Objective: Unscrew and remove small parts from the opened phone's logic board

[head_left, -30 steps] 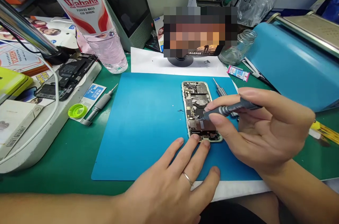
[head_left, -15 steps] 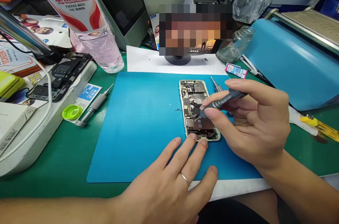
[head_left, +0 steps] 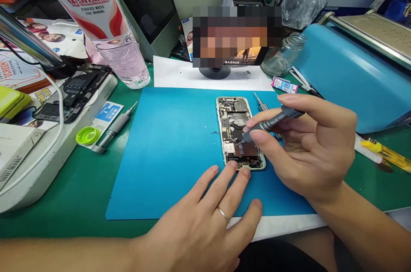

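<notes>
An opened smartphone (head_left: 239,113) lies on the blue mat (head_left: 167,147), its circuit boards and inner parts bare. My right hand (head_left: 308,147) is closed around a grey screwdriver (head_left: 268,125), held slanted like a pen. Its thin tip points down at the phone's lower left part, beside a silvery plate (head_left: 229,148); whether it touches is too small to tell. My left hand (head_left: 212,216) lies with fingers spread, two fingertips on the phone's bottom edge. A second screwdriver (head_left: 261,103) lies right of the phone, partly hidden behind my right hand.
Left of the mat lie another screwdriver (head_left: 117,128) and a green bottle cap (head_left: 87,135). A second opened phone (head_left: 75,90) rests on a white stand. A water bottle (head_left: 109,28), a glass jar (head_left: 285,53) and a blue roll-shaped object (head_left: 346,79) stand behind. A yellow cutter (head_left: 385,154) lies right.
My right hand has shifted very slightly right, with the screwdriver tilting a little. The silvery plate on the phone looks brighter now. My left hand stays at the phone's bottom edge.
</notes>
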Demonstrator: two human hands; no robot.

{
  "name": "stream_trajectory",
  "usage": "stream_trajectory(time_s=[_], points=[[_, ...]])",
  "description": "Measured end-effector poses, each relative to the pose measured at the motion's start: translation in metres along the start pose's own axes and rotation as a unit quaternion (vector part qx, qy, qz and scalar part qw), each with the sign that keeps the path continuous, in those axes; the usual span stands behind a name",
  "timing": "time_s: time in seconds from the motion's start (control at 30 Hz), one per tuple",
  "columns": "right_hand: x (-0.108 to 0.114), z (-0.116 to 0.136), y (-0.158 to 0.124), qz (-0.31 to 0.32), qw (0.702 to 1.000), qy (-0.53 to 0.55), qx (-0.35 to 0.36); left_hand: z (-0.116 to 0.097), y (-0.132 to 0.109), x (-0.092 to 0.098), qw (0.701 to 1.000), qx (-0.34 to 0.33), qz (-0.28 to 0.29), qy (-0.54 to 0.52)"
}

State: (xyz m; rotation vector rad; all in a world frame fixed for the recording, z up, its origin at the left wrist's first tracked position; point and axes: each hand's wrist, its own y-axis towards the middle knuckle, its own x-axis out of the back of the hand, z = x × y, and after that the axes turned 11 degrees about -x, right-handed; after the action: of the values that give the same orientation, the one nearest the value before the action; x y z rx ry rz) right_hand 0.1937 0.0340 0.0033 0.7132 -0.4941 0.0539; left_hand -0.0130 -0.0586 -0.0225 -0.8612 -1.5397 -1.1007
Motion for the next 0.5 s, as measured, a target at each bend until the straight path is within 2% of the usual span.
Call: stream_trajectory(time_s=[0.5], points=[[-0.0022,0.0008,0.0007,0.015,0.999,-0.006,-0.029,-0.0005,0.0003,-0.0013,1.0,0.004,-0.01,0.0]])
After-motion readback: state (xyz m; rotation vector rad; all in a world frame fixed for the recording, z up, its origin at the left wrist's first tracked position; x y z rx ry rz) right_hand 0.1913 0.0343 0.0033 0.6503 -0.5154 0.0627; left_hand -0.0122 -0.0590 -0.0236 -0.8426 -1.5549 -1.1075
